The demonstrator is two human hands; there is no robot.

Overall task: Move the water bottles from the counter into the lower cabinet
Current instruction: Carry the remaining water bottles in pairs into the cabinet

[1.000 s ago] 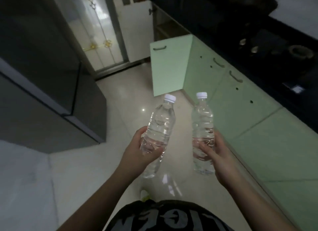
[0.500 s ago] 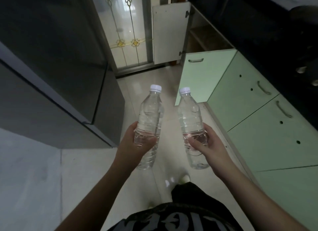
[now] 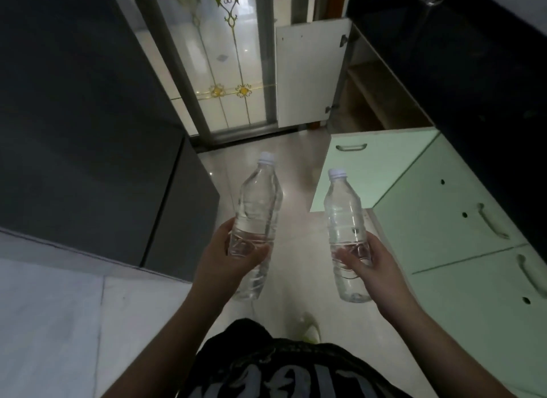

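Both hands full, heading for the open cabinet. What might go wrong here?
1. The green door stands open across the walkway; a leg or the right bottle may clip it.
2. Each hand grips low on its bottle, left hand, right hand, so the tops could tip.
3. No free hand to move a door or steady the left bottle.

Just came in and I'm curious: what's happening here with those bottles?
A person stands in a kitchen aisle with a clear, white-capped water bottle in each hand: the left hand grips the left bottle, the right hand grips the right bottle. Both are upright, off the dark counter. Ahead on the right, a lower cabinet stands open between a white door and a green door. Neither bottle is inside yet.
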